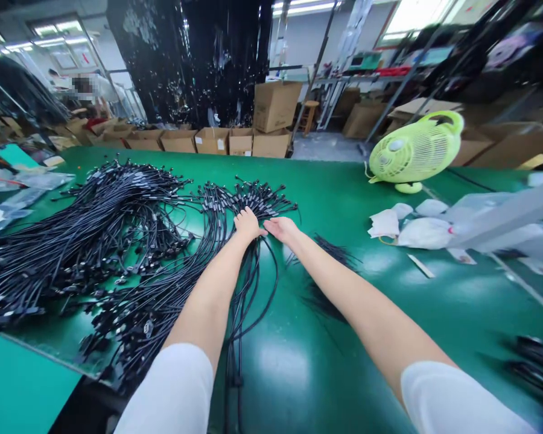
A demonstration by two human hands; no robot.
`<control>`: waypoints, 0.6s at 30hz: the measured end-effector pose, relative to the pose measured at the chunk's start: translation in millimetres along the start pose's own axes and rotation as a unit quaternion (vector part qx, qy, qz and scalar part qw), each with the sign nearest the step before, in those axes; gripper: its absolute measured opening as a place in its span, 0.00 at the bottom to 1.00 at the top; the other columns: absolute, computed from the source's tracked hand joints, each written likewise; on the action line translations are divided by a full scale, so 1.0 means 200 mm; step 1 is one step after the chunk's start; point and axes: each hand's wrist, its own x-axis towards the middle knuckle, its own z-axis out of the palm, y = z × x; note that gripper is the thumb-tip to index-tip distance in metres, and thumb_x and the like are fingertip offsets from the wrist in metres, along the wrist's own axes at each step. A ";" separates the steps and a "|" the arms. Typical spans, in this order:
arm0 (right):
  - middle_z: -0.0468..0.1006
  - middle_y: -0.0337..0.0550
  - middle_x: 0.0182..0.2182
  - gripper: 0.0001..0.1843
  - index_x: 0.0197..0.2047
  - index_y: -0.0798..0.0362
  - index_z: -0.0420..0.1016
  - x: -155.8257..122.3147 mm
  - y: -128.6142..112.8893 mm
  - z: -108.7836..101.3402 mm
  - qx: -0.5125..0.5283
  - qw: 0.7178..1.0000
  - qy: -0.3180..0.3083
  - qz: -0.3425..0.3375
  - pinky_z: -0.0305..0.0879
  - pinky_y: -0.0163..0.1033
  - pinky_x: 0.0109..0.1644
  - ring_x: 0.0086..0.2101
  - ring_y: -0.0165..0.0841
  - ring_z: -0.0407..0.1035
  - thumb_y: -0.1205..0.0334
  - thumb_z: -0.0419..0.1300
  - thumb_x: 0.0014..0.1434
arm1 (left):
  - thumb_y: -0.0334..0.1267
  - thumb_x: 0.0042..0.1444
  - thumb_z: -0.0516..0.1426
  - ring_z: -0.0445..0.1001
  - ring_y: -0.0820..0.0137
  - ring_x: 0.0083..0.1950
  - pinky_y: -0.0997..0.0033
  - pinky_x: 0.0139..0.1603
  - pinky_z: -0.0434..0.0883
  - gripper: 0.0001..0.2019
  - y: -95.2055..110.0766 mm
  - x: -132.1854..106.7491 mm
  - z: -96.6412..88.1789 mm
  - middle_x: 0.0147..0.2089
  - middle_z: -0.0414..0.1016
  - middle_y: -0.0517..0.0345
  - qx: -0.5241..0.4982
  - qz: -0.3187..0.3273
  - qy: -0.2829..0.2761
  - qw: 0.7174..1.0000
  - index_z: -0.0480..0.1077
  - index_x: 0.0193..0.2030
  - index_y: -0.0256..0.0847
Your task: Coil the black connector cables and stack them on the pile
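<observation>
A bundle of thin black cables point(212, 226) lies on the green table, its connector ends fanned out at the far side. My left hand point(248, 224) is over the right part of this bundle, fingers curled down on the cables and thumb pointing right. Just beside it, my right hand point(281, 230) has its fingers stretched out toward the left thumb, and I see no cable clearly held in it. One cable loop point(276, 271) curves down from between the hands. A larger heap of black cables point(85, 223) covers the left side.
A pile of thin black strips point(328, 280) lies under my right forearm. Further right are white bags point(425, 232), a small pale stick point(420, 266) and a light-green fan point(414, 150). Cardboard boxes point(178, 141) line the far edge. A person point(97, 90) is in the background left.
</observation>
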 end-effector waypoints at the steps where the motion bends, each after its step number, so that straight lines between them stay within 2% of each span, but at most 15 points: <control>1: 0.71 0.49 0.51 0.20 0.56 0.56 0.68 0.02 -0.02 0.00 0.002 1.000 -0.003 0.004 0.71 0.47 0.50 0.47 0.35 0.70 0.54 0.57 0.65 | 0.46 0.51 0.65 0.60 0.45 0.67 0.50 0.67 0.54 0.49 0.03 0.03 0.04 0.66 0.58 0.20 0.000 -0.005 0.019 1.000 0.44 0.70 0.19; 4: 0.71 0.49 0.51 0.20 0.56 0.57 0.68 0.09 -0.08 0.02 -0.005 1.000 -0.020 0.005 0.71 0.47 0.50 0.47 0.35 0.70 0.54 0.57 0.65 | 0.37 0.58 0.57 0.58 0.47 0.67 0.50 0.66 0.54 0.38 0.07 0.11 0.10 0.65 0.58 0.21 -0.007 -0.012 0.062 0.998 0.45 0.70 0.19; 7: 0.71 0.49 0.51 0.20 0.56 0.57 0.68 0.13 -0.07 0.04 -0.035 0.999 -0.034 -0.016 0.71 0.47 0.50 0.47 0.35 0.70 0.54 0.57 0.65 | 0.31 0.60 0.52 0.63 0.48 0.63 0.51 0.60 0.62 0.28 0.08 0.23 0.10 0.61 0.62 0.21 -0.029 -0.023 0.069 0.997 0.54 0.66 0.20; 9: 0.71 0.48 0.51 0.20 0.56 0.57 0.68 0.13 -0.05 0.02 -0.067 0.996 -0.039 -0.036 0.71 0.46 0.49 0.47 0.35 0.70 0.55 0.57 0.65 | 0.28 0.60 0.51 0.65 0.48 0.62 0.52 0.57 0.64 0.23 0.07 0.30 0.09 0.59 0.65 0.21 -0.047 -0.026 0.066 0.996 0.60 0.61 0.19; 11: 0.72 0.48 0.50 0.20 0.55 0.57 0.68 0.13 -0.04 -0.01 -0.109 0.991 -0.044 -0.056 0.72 0.46 0.49 0.46 0.35 0.70 0.55 0.57 0.65 | 0.26 0.57 0.53 0.67 0.49 0.61 0.54 0.58 0.65 0.22 0.03 0.33 0.07 0.58 0.67 0.23 -0.069 -0.018 0.062 0.996 0.63 0.59 0.20; 14: 0.72 0.48 0.49 0.18 0.54 0.56 0.69 0.13 -0.03 -0.04 -0.187 0.977 -0.050 -0.090 0.72 0.45 0.49 0.45 0.34 0.70 0.55 0.56 0.66 | 0.28 0.52 0.58 0.72 0.51 0.56 0.59 0.54 0.68 0.25 -0.05 0.33 0.02 0.55 0.72 0.31 -0.107 0.001 0.049 0.993 0.64 0.58 0.27; 16: 0.72 0.49 0.50 0.18 0.55 0.55 0.68 0.14 -0.02 0.00 -0.245 0.961 -0.045 -0.122 0.70 0.44 0.51 0.46 0.33 0.70 0.56 0.56 0.66 | 0.32 0.51 0.59 0.75 0.54 0.53 0.62 0.51 0.70 0.27 -0.11 0.32 -0.05 0.53 0.75 0.37 -0.127 0.009 0.040 0.991 0.64 0.59 0.31; 18: 0.71 0.52 0.53 0.22 0.57 0.55 0.67 0.16 -0.01 0.09 -0.306 0.938 -0.026 -0.158 0.68 0.45 0.55 0.51 0.37 0.68 0.55 0.60 0.62 | 0.33 0.51 0.59 0.75 0.56 0.53 0.63 0.51 0.70 0.29 -0.15 0.31 -0.13 0.54 0.75 0.40 -0.164 0.017 0.054 0.985 0.62 0.61 0.32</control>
